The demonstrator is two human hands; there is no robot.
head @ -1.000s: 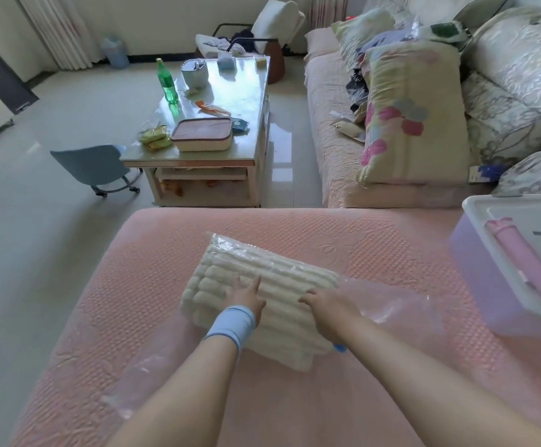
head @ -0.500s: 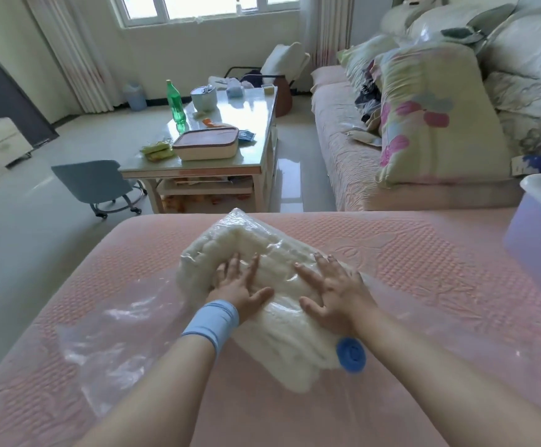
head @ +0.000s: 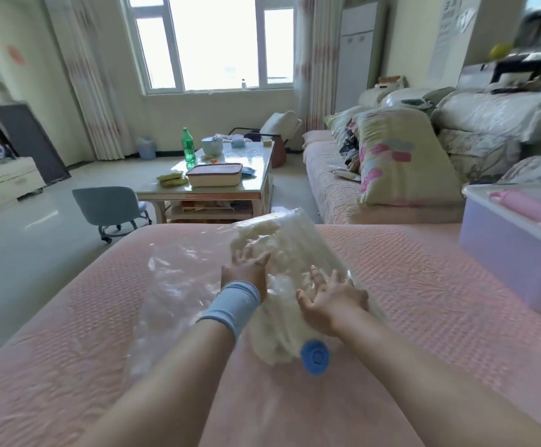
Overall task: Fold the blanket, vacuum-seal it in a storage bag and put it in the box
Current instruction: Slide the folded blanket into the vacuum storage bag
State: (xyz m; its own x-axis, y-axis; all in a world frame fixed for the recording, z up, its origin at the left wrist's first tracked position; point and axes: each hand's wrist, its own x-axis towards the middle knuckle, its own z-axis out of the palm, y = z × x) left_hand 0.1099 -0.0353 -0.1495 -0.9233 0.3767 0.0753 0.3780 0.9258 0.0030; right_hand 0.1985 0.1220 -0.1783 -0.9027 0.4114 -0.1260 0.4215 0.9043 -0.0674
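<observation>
A folded cream blanket (head: 286, 243) lies inside a clear plastic storage bag (head: 178, 279) on the pink sofa cover (head: 424, 285). The bag's blue round valve (head: 315, 356) shows at the near end of the bundle. My left hand (head: 246, 272), with a light blue wristband, rests flat on the bagged blanket with its fingers spread. My right hand (head: 330, 296) presses on the bundle's right side, fingers apart. The bundle is tilted up at its far end. A translucent purple box (head: 504, 253) with a white lid stands at the right, a pink pump (head: 533, 208) lying on the lid.
Beyond the sofa edge stands a coffee table (head: 230, 191) with a green bottle (head: 188, 150) and a lidded container (head: 214, 174). A small blue chair (head: 107, 208) is on the floor to the left. Pillows and bedding (head: 401, 156) pile on the other sofa at right.
The bagged blanket has tipped up at its far end and turned more lengthwise. Both hands stay pressed on it. The view has tilted upward, showing the window.
</observation>
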